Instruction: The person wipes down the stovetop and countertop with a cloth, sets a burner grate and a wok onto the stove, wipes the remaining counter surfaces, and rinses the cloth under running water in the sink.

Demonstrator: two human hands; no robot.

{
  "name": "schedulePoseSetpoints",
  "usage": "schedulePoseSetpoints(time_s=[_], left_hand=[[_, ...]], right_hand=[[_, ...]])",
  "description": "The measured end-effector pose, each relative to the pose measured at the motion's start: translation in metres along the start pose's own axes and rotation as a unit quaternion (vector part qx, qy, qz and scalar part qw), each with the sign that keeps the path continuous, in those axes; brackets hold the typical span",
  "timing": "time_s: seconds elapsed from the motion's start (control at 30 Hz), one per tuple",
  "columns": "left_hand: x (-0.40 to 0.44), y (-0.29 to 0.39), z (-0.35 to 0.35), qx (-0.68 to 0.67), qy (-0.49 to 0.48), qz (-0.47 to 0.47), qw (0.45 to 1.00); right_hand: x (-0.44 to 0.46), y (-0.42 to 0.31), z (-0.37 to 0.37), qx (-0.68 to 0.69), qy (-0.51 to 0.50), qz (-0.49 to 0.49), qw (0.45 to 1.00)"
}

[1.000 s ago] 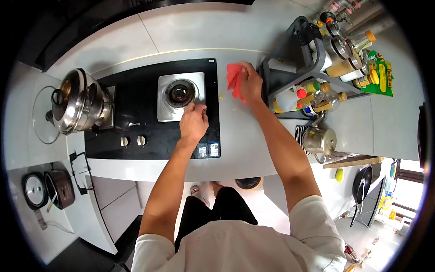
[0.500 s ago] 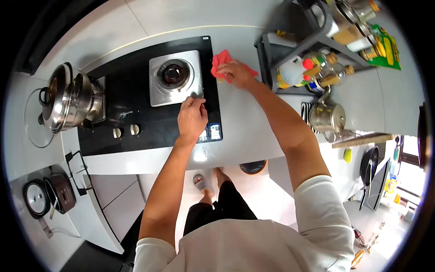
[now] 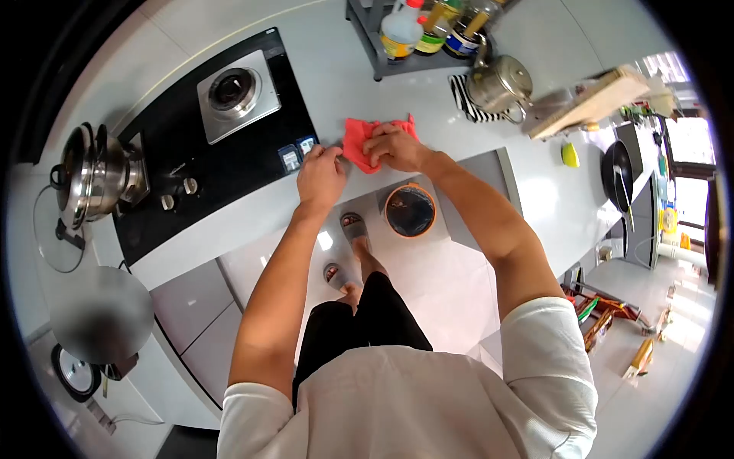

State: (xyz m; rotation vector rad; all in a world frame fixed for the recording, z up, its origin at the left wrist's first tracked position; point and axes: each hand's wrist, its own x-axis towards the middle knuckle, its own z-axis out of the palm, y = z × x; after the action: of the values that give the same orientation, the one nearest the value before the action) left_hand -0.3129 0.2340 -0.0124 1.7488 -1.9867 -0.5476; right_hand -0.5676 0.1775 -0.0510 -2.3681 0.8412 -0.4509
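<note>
My right hand point(image 3: 397, 148) presses a crumpled red cloth point(image 3: 356, 142) onto the light grey counter point(image 3: 329, 88), its fingers bent into the fabric. Beside the cloth's left edge, my left hand point(image 3: 321, 180) is closed with its fingers curled; whatever it may hold is hidden. That hand is close to the front right corner of the black glass hob point(image 3: 222, 168), near two small labels. A round burner point(image 3: 232, 90) sits in a square steel plate on the hob.
A steel pot point(image 3: 115, 183) stands at the hob's left end. Bottles point(image 3: 401, 34) fill a dark rack at the back. A metal kettle point(image 3: 501, 83) rests by a striped cloth, near a wooden board point(image 3: 592, 101). Below the counter is an orange-rimmed bin point(image 3: 410, 212).
The view has shifted right and toward the front edge. My right hand has drawn the red cloth from beside the burner toward the counter's front. My left hand has moved right, off the hob.
</note>
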Motion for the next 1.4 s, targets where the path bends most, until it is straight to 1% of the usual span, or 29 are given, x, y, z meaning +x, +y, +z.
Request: schedulePoseSetpoints(time_s=[0.07,0.17,0.2,0.27,0.3,0.33,0.37,0.4,0.47,0.5,0.57,0.6,0.67,0.7,0.73,0.77,0.8,0.83,0.9,0.93,1.0,1.03,1.1,1.13,1.2,1.23,1.3,1.37,1.4], left_hand=[[-0.006,0.023,0.008,-0.026,0.000,0.010,1.000],[-0.024,0.031,0.001,-0.030,-0.019,0.010,0.999],[-0.029,0.035,-0.002,-0.029,-0.014,0.017,0.999],[-0.037,0.034,-0.004,-0.026,-0.010,0.027,0.999],[-0.039,0.033,-0.003,-0.033,-0.010,0.030,0.999],[-0.044,0.031,-0.004,-0.039,-0.009,0.030,0.999],[-0.048,0.033,-0.005,-0.039,-0.009,0.029,0.999],[-0.052,0.037,-0.006,-0.030,-0.018,0.030,0.999],[-0.055,0.038,-0.008,-0.017,-0.023,0.034,0.999],[-0.056,0.036,-0.008,-0.016,-0.028,0.029,0.999],[-0.056,0.028,-0.011,-0.011,-0.023,0.022,0.999],[-0.058,0.025,-0.014,-0.012,-0.013,0.024,1.000],[-0.056,0.009,-0.021,-0.009,0.005,0.021,1.000],[-0.055,0.003,-0.024,-0.006,0.011,0.016,1.000],[-0.054,-0.004,-0.027,-0.003,0.018,0.010,1.000],[-0.054,-0.011,-0.031,0.000,0.024,0.002,1.000],[-0.053,-0.019,-0.035,0.004,0.037,0.002,0.999],[-0.052,-0.026,-0.039,0.006,0.051,0.003,0.999],[-0.050,-0.039,-0.046,0.016,0.058,-0.014,0.998],[-0.048,-0.045,-0.049,0.023,0.059,-0.023,0.998],[-0.044,-0.054,-0.053,0.000,0.071,-0.032,0.997],[-0.040,-0.058,-0.056,-0.003,0.078,-0.037,0.996],[-0.026,-0.064,-0.059,-0.006,0.093,-0.052,0.994],[-0.019,-0.066,-0.061,-0.006,0.097,-0.055,0.994],[-0.002,-0.071,-0.066,-0.020,0.110,-0.068,0.991],[0.008,-0.072,-0.069,-0.019,0.115,-0.072,0.991],[0.032,-0.076,-0.073,-0.019,0.118,-0.076,0.990],[0.059,-0.085,-0.075,-0.018,0.122,-0.082,0.989],[0.074,-0.088,-0.074,-0.015,0.142,-0.066,0.987]], right_hand=[[-0.044,0.001,-0.024,-0.006,-0.009,0.024,1.000],[-0.102,-0.005,-0.042,0.014,-0.040,0.052,0.998],[-0.118,-0.015,-0.053,-0.015,-0.046,0.101,0.994],[-0.132,-0.029,-0.055,-0.043,-0.048,0.150,0.987],[-0.127,-0.050,-0.067,0.069,0.005,0.262,0.963],[-0.125,-0.059,-0.068,0.181,0.056,0.364,0.912],[-0.127,-0.054,-0.059,0.111,0.100,0.261,0.954],[-0.125,-0.058,-0.058,0.111,0.099,0.261,0.954],[-0.109,-0.060,-0.051,0.128,0.161,0.255,0.945],[-0.101,-0.059,-0.049,0.129,0.161,0.251,0.946],[-0.078,-0.055,-0.046,0.250,0.248,0.311,0.883],[-0.065,-0.063,-0.048,0.253,0.244,0.303,0.886],[-0.038,-0.075,-0.051,0.382,0.339,0.327,0.795],[-0.027,-0.071,-0.049,0.323,0.336,0.332,0.820],[-0.019,-0.057,-0.036,0.324,0.329,0.326,0.825],[-0.010,-0.045,-0.017,0.107,0.355,0.244,0.896],[0.000,-0.032,-0.001,-0.115,0.364,0.144,0.913],[0.006,-0.032,0.012,-0.112,0.361,0.136,0.916],[0.012,-0.039,0.035,-0.216,0.295,0.183,0.913],[0.023,-0.030,0.038,-0.217,0.293,0.177,0.914],[0.045,-0.017,0.041,-0.058,0.329,0.220,0.917],[0.060,-0.020,0.035,-0.060,0.326,0.216,0.918],[0.097,-0.025,0.022,0.149,0.360,0.327,0.861],[0.114,-0.013,0.024,0.149,0.357,0.323,0.864],[0.155,0.012,0.025,0.281,0.392,0.332,0.811],[0.175,0.015,0.020,0.282,0.389,0.330,0.812],[0.216,0.022,0.007,0.382,0.420,0.335,0.752],[0.255,0.029,-0.011,0.364,0.425,0.316,0.766],[0.273,0.039,-0.014,0.345,0.432,0.298,0.778]])
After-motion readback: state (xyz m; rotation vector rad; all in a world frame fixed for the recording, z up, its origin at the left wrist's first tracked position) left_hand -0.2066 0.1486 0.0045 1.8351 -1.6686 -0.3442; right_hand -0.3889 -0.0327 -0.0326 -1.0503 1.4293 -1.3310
